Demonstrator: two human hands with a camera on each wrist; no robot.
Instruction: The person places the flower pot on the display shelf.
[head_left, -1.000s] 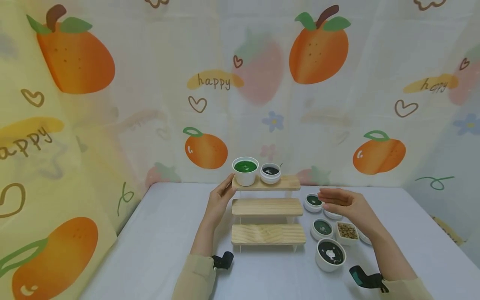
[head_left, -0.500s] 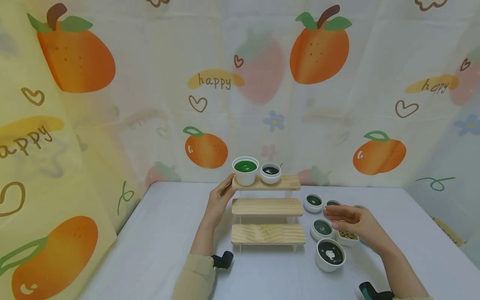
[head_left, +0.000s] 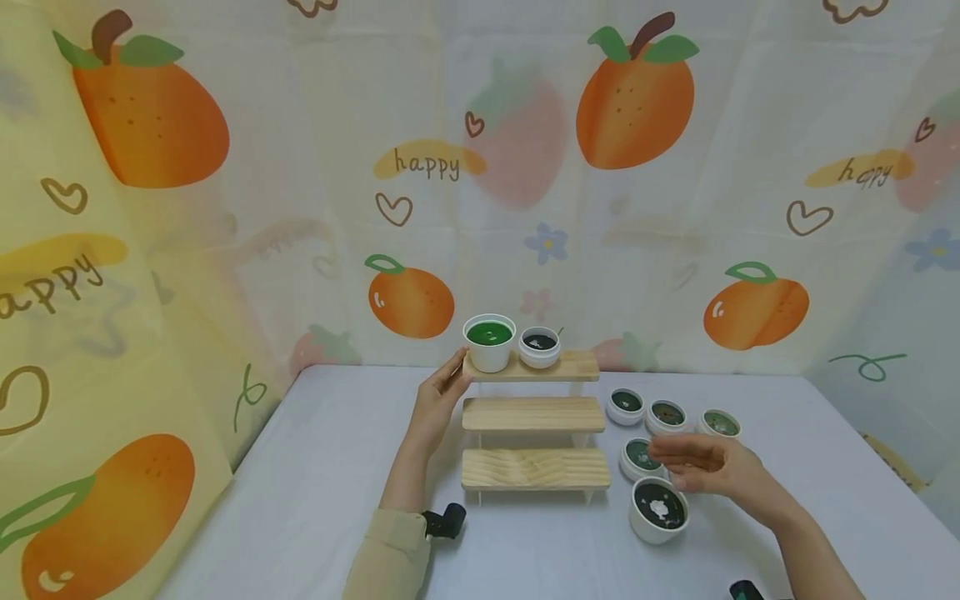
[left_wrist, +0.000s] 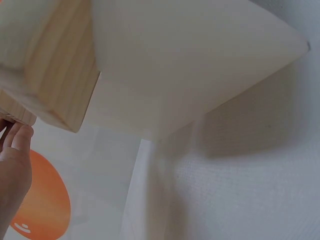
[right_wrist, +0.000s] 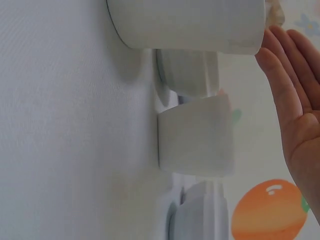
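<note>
A three-tier wooden stand (head_left: 532, 414) is in the middle of the head view. My left hand (head_left: 435, 408) holds the left end of its top shelf; the left wrist view shows the fingers (left_wrist: 21, 139) at that end. On this shelf sit a white cup (head_left: 491, 360) with green contents and a smaller white cup (head_left: 540, 360) with dark contents. To the right, my right hand (head_left: 708, 471) hovers with its fingers extended and holds nothing. Below its fingertips stands a large white cup (head_left: 657, 536) with dark contents and a white shape. Behind that is a green-filled cup (head_left: 633, 472), partly covered.
Several more small white cups stand right of the stand: a dark green one (head_left: 625, 418), a brownish one (head_left: 666, 428) and a lighter green one (head_left: 738, 429). A white squarish dish (right_wrist: 195, 137) shows in the right wrist view. A fruit-printed cloth (head_left: 525, 275) hangs behind the white table (head_left: 360, 442).
My right hand has moved down and toward me over the cups, uncovering the rear ones and covering the squarish dish of brown bits. The left hand and the stand have stayed put.
</note>
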